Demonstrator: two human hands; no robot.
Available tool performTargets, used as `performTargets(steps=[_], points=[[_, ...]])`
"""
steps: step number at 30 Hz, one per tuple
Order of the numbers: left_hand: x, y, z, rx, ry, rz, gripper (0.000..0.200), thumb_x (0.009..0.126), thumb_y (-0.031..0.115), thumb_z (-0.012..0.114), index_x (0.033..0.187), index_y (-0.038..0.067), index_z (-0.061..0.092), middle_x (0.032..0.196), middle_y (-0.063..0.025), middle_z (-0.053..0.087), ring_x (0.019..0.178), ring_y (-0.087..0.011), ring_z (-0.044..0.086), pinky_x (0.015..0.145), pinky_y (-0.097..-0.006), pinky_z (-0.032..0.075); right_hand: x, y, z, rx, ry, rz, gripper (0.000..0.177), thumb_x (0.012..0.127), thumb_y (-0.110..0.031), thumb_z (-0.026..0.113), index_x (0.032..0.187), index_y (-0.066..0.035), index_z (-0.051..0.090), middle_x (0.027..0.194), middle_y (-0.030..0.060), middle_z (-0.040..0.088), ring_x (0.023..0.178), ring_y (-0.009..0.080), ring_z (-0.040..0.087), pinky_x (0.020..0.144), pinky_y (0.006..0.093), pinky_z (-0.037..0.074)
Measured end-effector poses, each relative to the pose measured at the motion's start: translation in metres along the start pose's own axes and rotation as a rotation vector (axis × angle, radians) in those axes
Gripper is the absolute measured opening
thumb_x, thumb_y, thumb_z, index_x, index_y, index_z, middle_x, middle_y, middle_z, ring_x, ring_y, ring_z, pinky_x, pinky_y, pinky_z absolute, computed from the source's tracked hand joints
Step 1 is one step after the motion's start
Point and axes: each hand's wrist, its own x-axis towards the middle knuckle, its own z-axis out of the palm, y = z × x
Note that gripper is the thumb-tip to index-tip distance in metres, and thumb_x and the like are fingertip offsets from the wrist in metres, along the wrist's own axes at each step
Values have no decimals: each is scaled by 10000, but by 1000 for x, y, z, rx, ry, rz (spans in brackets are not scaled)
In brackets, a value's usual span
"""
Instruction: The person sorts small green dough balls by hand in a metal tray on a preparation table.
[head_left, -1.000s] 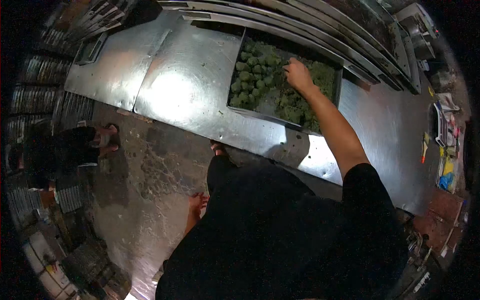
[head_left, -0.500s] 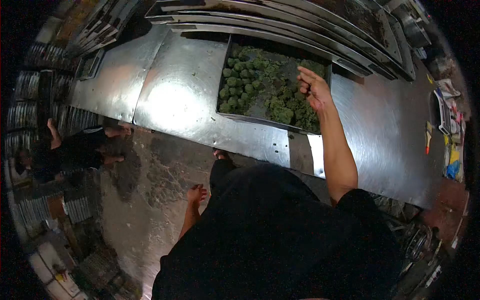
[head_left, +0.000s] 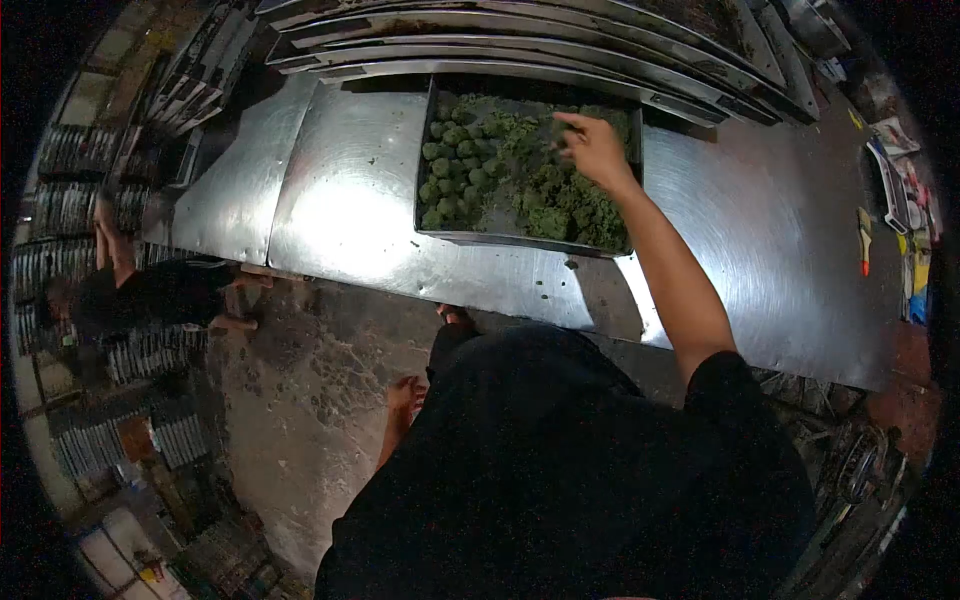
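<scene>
My right hand (head_left: 594,152) is over a rectangular metal tray (head_left: 500,238), empty, with the index finger stretched out and the other fingertips smeared by motion. Round green balls (head_left: 452,165) sit in rows along the tray's left side. Loose, crumbly green clumps (head_left: 560,205) fill its middle and right, beneath the hand. Well away from the table's edge, my left hand (head_left: 405,394) hangs low beside my body, its fingers loosely bent and slightly apart; no object shows in it.
The tray rests on a shiny metal table (head_left: 350,170). Stacked metal trays (head_left: 480,50) line the back. A brush (head_left: 865,240) lies at the right. Another person (head_left: 150,290) is at the left, near racks. Small crumbs (head_left: 571,264) dot the table's front.
My right hand has moved left and slightly up over the tray, its fingers now more bent. The view has shifted a little; the other person at left has moved slightly.
</scene>
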Motion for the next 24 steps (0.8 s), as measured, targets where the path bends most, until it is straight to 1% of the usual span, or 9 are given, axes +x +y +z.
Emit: performTargets(steps=[2,3,7,12,14,15,20,22,24], points=[[-8,0,-1,-52,20,14,356,885,277,564,1180,80,551,738,-71,628,565,-150,535,477,-313,397,6,-28,13,-455,-57,-181,228,857,-132,608,1060,-42,656,1020,168,647,927,311,623,813,394,486],[-9,-7,-3,-110,-16,42,355,890,278,555,1185,83,546,740,-64,626,577,-155,541,483,-311,396,13,-28,24,-418,-117,-159,238,827,-104,617,1056,-52,653,1061,198,614,951,351,597,817,425,488],[8,-47,-9,-169,-45,-18,362,900,278,533,1204,81,525,756,-59,623,604,-166,554,500,-315,405,37,8,85,-887,-275,-368,204,783,-115,634,977,-70,682,967,157,641,877,318,595,777,440,498],[20,-62,-18,-182,-22,-97,364,909,271,516,1210,65,506,778,-68,618,633,-179,569,519,-332,424,49,43,96,-935,-392,-498,191,801,-142,600,956,-72,688,868,150,629,836,312,586,736,438,503],[5,-50,-15,-190,-13,-67,354,909,264,516,1196,57,509,778,-74,615,640,-181,574,523,-340,429,36,-2,75,-638,-97,-448,196,803,-158,598,947,-62,692,868,157,626,839,321,589,746,427,502],[-1,-48,-13,-162,15,-120,337,908,256,517,1174,51,512,774,-75,610,638,-183,573,521,-345,429,32,-12,78,-887,-297,-400,192,803,-147,605,945,-57,695,891,160,627,852,332,593,757,414,496],[39,-62,-20,-191,-20,-99,321,901,257,525,1150,56,519,769,-78,602,637,-189,570,532,-355,430,30,1,90,-803,-315,-392,191,801,-134,579,951,-61,673,886,156,610,855,351,588,756,445,481],[54,-84,-28,-213,-58,-73,322,896,263,529,1149,63,522,768,-80,601,638,-192,568,539,-358,432,26,-8,92,-605,-134,-680,155,817,-129,554,872,-54,678,829,177,600,838,348,589,708,435,503],[55,-88,-31,-229,-72,-40,322,894,266,531,1148,67,524,768,-81,601,638,-194,567,543,-359,432,22,15,94,-737,-243,-532,176,810,-143,561,916,-50,667,867,168,603,855,352,579,735,437,486]])
